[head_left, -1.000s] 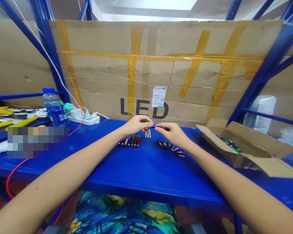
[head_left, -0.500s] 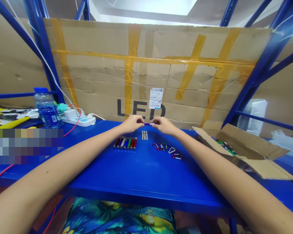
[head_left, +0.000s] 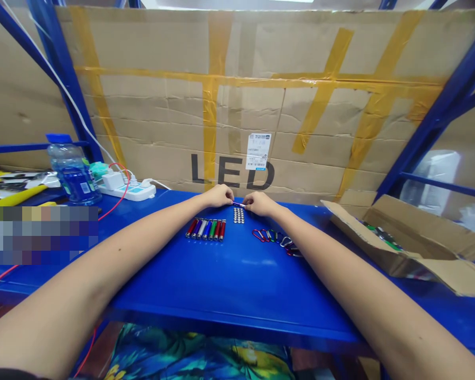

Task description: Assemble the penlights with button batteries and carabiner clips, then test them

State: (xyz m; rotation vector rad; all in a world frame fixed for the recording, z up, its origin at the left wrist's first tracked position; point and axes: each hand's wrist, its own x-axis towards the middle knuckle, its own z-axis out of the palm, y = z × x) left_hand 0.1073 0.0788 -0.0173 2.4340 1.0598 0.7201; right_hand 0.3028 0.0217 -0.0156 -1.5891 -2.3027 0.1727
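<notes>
My left hand (head_left: 219, 195) and my right hand (head_left: 260, 203) meet at the far side of the blue table (head_left: 229, 285), both pinched on one small purple and silver flashlight (head_left: 238, 205) held between them. Just below it lies a cluster of small silver button batteries (head_left: 239, 215). A row of several coloured mini flashlights (head_left: 206, 229) lies to the left of the batteries, under my left wrist. A heap of coloured carabiner clips (head_left: 275, 238) lies to the right, partly hidden by my right forearm.
An open cardboard box (head_left: 404, 240) with more parts stands at the right. A water bottle (head_left: 73, 171), a white power strip (head_left: 129, 191) and a red cable (head_left: 114, 203) sit at the left. A taped cardboard sheet marked LED (head_left: 237, 105) backs the table between blue rack posts.
Both hands have sunk toward the table with the small flashlight still between them. The view has tilted down a little.
</notes>
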